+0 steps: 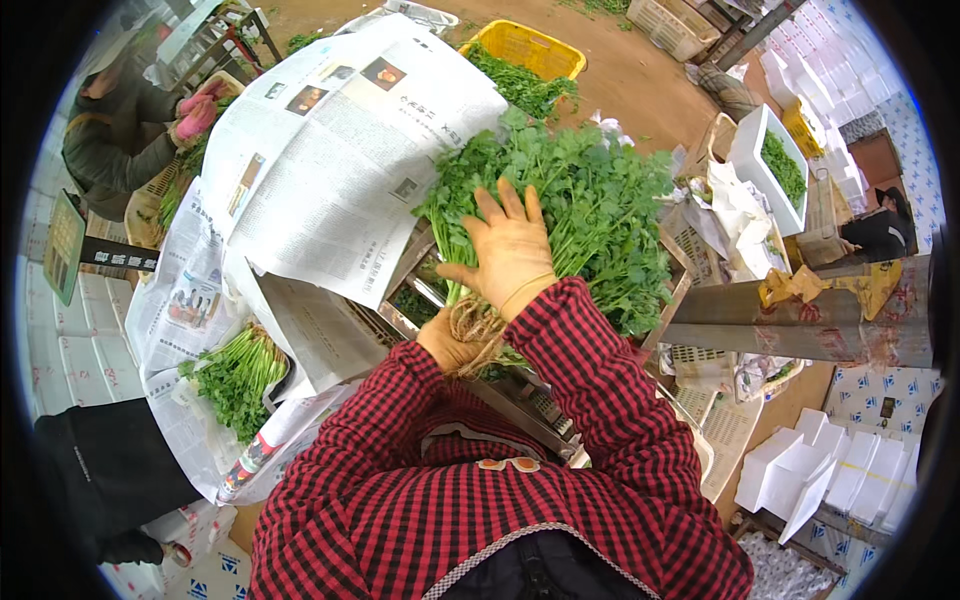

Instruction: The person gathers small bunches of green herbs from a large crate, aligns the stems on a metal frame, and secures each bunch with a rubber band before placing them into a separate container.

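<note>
Leafy herb bunch [600, 205], feathery and green, lying beside broad, thin newspaper sheets [330, 190]. Left hand [447, 341]: fingers clasped around the tangled, fibrous tan roots [478, 328]. Right hand [510, 252]: fingers spread, released, laid across slender stems [570, 245]. Checked fabric sleeves [600, 375] cover both forearms.

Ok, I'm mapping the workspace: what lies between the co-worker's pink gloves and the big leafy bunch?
In the head view, newspaper sheets lie between the pink gloves and the big leafy bunch under the right hand.
</note>
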The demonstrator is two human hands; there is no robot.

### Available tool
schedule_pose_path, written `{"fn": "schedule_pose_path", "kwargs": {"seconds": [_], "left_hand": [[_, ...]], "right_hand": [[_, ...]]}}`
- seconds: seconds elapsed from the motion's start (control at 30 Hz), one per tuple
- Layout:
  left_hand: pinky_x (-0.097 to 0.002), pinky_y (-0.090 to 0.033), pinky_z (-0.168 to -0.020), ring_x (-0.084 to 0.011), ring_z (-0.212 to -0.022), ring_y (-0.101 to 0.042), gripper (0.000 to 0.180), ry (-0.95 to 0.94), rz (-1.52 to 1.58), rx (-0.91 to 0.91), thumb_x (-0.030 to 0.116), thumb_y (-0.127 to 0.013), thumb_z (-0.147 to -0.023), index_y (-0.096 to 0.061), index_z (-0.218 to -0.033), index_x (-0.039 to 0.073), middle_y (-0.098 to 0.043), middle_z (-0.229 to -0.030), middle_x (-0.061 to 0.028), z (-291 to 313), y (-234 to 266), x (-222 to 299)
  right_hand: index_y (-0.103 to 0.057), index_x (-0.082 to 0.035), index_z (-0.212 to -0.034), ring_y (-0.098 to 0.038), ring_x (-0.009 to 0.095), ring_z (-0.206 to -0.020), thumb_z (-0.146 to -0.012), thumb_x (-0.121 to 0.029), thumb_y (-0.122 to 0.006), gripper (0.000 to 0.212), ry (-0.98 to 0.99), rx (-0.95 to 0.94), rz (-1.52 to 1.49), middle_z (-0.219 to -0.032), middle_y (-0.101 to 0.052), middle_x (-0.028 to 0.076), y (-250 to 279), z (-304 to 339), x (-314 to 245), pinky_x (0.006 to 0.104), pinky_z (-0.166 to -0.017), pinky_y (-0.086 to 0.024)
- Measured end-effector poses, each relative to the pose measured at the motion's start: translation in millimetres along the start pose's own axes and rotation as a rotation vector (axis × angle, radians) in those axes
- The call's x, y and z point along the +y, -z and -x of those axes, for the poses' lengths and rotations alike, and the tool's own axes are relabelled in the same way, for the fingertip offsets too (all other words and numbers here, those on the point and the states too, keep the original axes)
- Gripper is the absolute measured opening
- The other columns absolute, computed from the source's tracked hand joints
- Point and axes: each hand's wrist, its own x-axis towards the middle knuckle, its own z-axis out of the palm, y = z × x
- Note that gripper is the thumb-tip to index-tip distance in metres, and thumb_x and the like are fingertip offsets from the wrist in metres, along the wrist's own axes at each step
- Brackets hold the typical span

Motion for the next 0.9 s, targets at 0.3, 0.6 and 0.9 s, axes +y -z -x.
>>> {"fn": "schedule_pose_path", "kwargs": {"seconds": [0.3, 0.6, 0.9], "left_hand": [[-0.0337, -0.051, -0.104, -0.0230, -0.117, -0.067, 0.094, -0.234, -0.789, 0.059, 0.027, -0.090, -0.077, -0.037, -0.152, 0.007, -0.068, -0.130, -0.0126, -16.6, 41.2, -30.7], [-0.0336, -0.052, -0.105, -0.0237, -0.120, -0.065, 0.101, -0.048, -0.779, 0.047, 0.035, -0.089, -0.077, -0.031, -0.154, 0.003, -0.064, -0.135, -0.0145, 4.1, 0.9, 1.1], [-0.0343, -0.051, -0.105, -0.0230, -0.116, -0.067, 0.090, -0.115, -1.139, 0.131, 0.035, -0.090, -0.076, -0.043, -0.145, 0.000, -0.067, -0.130, -0.0151, 24.6, -27.4, 27.8]], "right_hand": [[-0.072, -0.007, -0.082, -0.060, 0.033, -0.124, -0.080, -0.016, -0.065, 0.011, 0.269, 0.146, -0.142, -0.109, -0.073, 0.010, 9.3, 57.3, -11.5, 0.0529, -0.120, -0.032], [-0.072, -0.007, -0.103, -0.071, 0.029, -0.097, -0.097, -0.024, -0.067, 0.019, -0.024, -0.157, -0.956, -0.102, -0.074, 0.012, 73.9, 84.2, -31.0, 0.0447, -0.089, -0.053], [-0.068, -0.007, -0.128, -0.056, 0.037, -0.132, -0.086, -0.031, -0.080, 0.049, -0.427, 0.450, -0.372, -0.139, -0.062, 0.020, 27.3, 58.5, 28.3, 0.0467, -0.113, -0.043]]}}
